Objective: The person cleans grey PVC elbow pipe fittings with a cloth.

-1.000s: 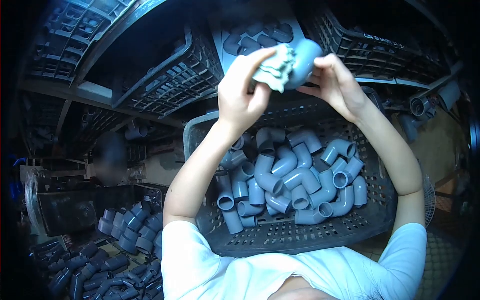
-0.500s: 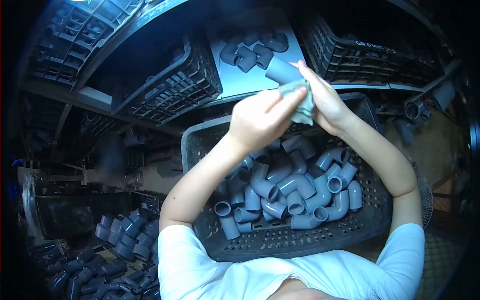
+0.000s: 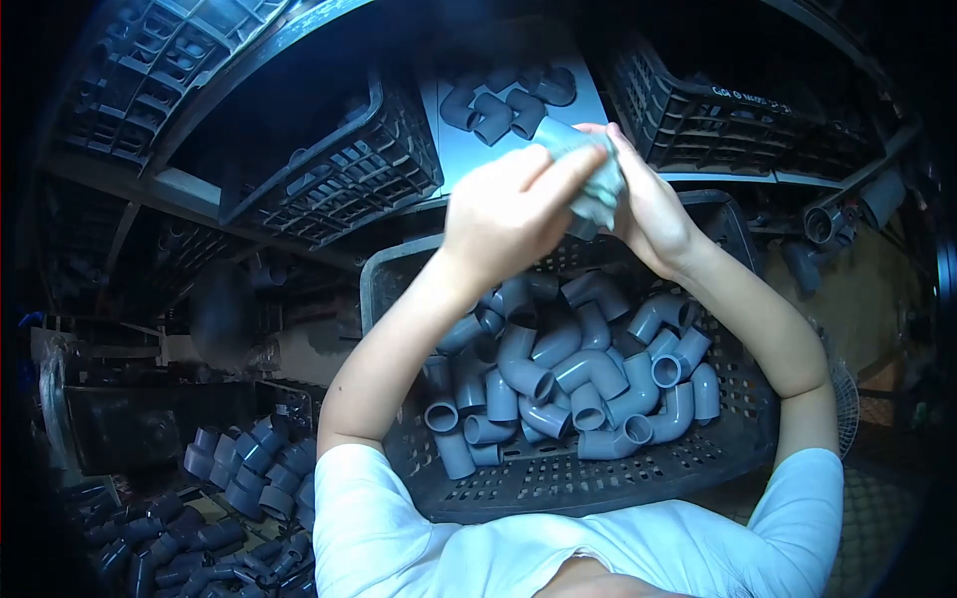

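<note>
My right hand is closed around a grey pipe elbow, held above the far side of a black crate. Only one end of this elbow shows clearly; fingers and cloth cover much of the rest. A pale green cloth is pinched in my left hand and pressed against the elbow. Below both hands, many grey pipe elbows lie jumbled in the black crate. Beyond the hands, several more elbows sit together on a white surface.
Black plastic crates stand on the shelf, one at the left and one at the right. Stacked elbows and a loose heap lie at lower left. A wire guard shows beside my right elbow.
My left hand and the cloth have shifted slightly left along the held elbow. The elbow's visible end is tilted a little further upward. My right hand stays nearly in place.
</note>
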Available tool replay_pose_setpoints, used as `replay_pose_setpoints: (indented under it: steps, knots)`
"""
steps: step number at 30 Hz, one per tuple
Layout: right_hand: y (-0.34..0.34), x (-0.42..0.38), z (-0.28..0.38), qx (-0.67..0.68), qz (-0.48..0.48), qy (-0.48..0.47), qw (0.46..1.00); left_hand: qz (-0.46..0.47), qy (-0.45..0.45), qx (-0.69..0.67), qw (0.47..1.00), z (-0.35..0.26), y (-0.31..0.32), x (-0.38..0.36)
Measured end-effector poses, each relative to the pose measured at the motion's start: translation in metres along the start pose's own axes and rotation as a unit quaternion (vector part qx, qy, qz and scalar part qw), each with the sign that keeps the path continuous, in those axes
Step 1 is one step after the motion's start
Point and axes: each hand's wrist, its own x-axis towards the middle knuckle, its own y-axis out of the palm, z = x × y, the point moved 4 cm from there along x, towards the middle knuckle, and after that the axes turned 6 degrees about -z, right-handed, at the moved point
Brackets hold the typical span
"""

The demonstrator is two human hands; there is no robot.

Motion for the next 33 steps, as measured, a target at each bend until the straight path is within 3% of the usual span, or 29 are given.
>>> replay_pose_setpoints:
  steps: [4,6,8,10,12,16,18,21,26,28,31,33]
  knots:
    - [0.002,-0.004,0.013,-0.037,0.002,-0.062,0.997,-0.005,-0.007,-0.051,0.999,-0.001,-0.007,-0.005]
    - [-0.006,0.003,0.017,-0.061,0.020,-0.105,0.992,0.043,0.055,-0.045,0.997,-0.016,-0.005,-0.005]
    - [-0.011,0.005,0.007,-0.074,-0.024,-0.076,0.994,0.074,0.084,-0.006,0.994,-0.020,-0.003,-0.001]
    - [-0.006,-0.001,0.002,-0.044,-0.008,0.006,0.999,0.041,0.079,0.025,0.996,-0.009,0.000,0.001]
    - [-0.002,-0.004,0.007,-0.041,-0.010,0.018,0.999,0.008,0.055,0.024,0.998,-0.006,0.001,-0.001]
    - [-0.015,0.006,0.021,-0.085,-0.049,-0.127,0.987,0.025,0.010,-0.043,0.999,-0.004,0.003,-0.006]
    - [-0.020,0.011,0.020,-0.079,-0.044,-0.117,0.989,0.073,0.052,0.004,0.996,-0.009,0.005,-0.007]
    - [-0.009,0.006,0.004,-0.069,-0.042,-0.017,0.997,0.030,0.054,0.046,0.997,-0.004,0.007,-0.002]
    - [-0.018,0.013,0.022,-0.037,-0.012,-0.100,0.994,-0.011,-0.016,-0.020,1.000,0.000,0.010,-0.016]
    - [-0.022,0.016,0.021,-0.027,-0.003,-0.128,0.991,-0.012,0.006,0.002,1.000,-0.006,0.010,-0.014]
    - [-0.016,0.010,0.014,0.019,-0.001,-0.062,0.998,-0.012,0.020,0.041,0.999,-0.009,0.009,-0.009]
    - [-0.017,0.010,0.017,0.004,-0.019,-0.069,0.997,-0.012,0.009,0.056,0.998,-0.007,0.007,-0.009]
